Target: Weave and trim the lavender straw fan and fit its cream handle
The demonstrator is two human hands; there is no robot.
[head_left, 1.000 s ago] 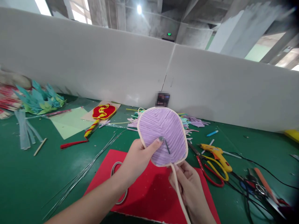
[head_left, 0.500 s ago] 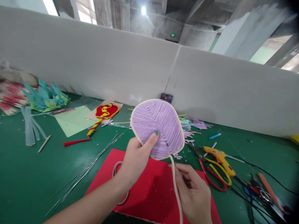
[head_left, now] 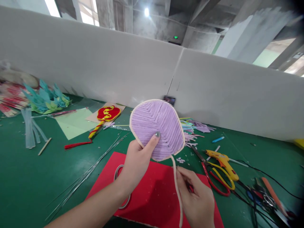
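My left hand (head_left: 136,166) is closed on a purple fan-shaped panel (head_left: 163,122), its thumb flat on the ridged front and its other fingers behind. The panel looks covered in rows of fuzzy chenille stems and is edged in cream. From its lower edge a cream chenille stem (head_left: 176,183) hangs down past the bottom of the view. My right hand (head_left: 196,196) is closed at this stem, its thumb and index finger pinching it a little below the panel. Under both hands lies a red board (head_left: 152,190) with a loop of grey wire (head_left: 117,172) on it.
Scissors (head_left: 222,177) and a yellow glue gun (head_left: 224,161) with its cable lie at right. A red and yellow fan (head_left: 108,113) with a tassel lies at back left. Thin wires (head_left: 95,166) stretch across the green table (head_left: 21,177). Purple stems (head_left: 201,126) are piled behind the panel.
The panel and my left hand have shifted slightly to the left and up. The hanging stem has moved a little left too, with my right hand still at it.
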